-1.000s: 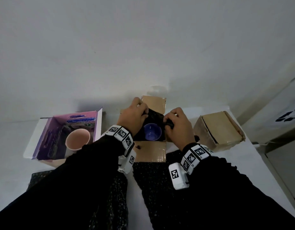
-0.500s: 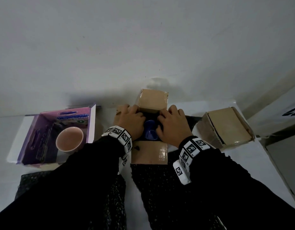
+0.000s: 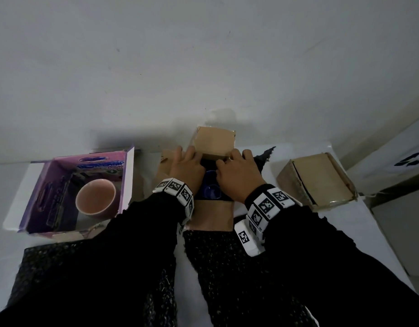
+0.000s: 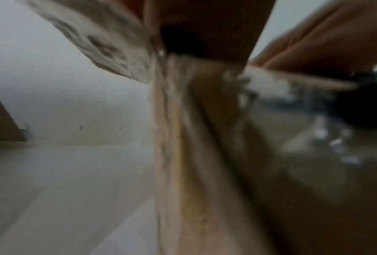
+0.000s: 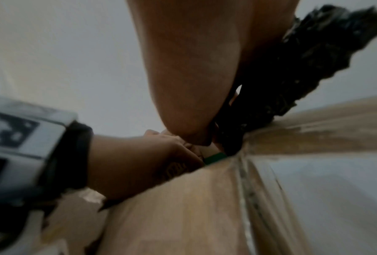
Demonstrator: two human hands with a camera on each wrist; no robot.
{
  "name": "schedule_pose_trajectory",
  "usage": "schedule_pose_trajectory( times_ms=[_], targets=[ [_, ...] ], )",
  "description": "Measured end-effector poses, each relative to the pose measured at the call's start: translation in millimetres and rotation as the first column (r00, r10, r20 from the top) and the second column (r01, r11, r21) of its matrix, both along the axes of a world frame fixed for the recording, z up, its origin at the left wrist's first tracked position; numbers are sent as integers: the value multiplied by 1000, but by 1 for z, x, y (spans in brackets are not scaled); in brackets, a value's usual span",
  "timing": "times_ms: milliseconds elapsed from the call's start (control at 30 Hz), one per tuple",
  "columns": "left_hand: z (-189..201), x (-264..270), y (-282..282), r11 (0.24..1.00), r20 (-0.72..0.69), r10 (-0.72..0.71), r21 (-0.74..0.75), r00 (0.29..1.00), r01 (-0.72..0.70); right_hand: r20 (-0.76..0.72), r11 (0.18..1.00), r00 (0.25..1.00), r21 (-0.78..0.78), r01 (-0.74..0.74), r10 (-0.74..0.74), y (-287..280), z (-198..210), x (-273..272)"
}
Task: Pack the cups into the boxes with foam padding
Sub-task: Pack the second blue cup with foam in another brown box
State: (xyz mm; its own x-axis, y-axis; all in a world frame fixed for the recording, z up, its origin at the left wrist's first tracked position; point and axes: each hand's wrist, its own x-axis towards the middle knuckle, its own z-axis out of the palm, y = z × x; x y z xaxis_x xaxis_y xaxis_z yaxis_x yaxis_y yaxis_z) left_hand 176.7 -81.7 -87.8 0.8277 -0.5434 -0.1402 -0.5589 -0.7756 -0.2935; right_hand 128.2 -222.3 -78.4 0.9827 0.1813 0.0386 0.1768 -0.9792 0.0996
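A blue cup [image 3: 212, 192] stands in the open brown box [image 3: 213, 215] at the middle of the table, wrapped by black foam [image 3: 265, 156] whose corner sticks out on the right. Both hands reach into the box on either side of the cup, below the upright far flap [image 3: 214, 142]. My left hand [image 3: 194, 158] curls its fingers down over the foam at the left wall. My right hand [image 3: 227, 159] presses the foam [image 5: 292, 69] against the right wall; its fingers [image 4: 325, 43] look straight in the left wrist view. A pink cup [image 3: 95, 199] sits in a purple box [image 3: 45, 185] at the left.
A closed brown box [image 3: 319, 178] lies at the right of the table. Dark foam sheets [image 3: 227, 267] lie on the table under my forearms. A white wall stands close behind the boxes. A cabinet [image 3: 404, 220] borders the table on the right.
Both hands went from holding the foam above the box to pushing it down inside around the blue cup. The far flap now stands more upright.
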Motion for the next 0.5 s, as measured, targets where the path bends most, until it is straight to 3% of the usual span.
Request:
schedule_pose_trajectory(
  times_ms=[167,500],
  targets=[
    [4,1,2,1000,84,8,-7,996,-7,103,998,994,-44,38,-34,-11,-5,-6],
    [7,-6,9,994,15,85,-64,996,-84,-40,997,996,-32,74,-76,-9,-8,-8]
  ],
)
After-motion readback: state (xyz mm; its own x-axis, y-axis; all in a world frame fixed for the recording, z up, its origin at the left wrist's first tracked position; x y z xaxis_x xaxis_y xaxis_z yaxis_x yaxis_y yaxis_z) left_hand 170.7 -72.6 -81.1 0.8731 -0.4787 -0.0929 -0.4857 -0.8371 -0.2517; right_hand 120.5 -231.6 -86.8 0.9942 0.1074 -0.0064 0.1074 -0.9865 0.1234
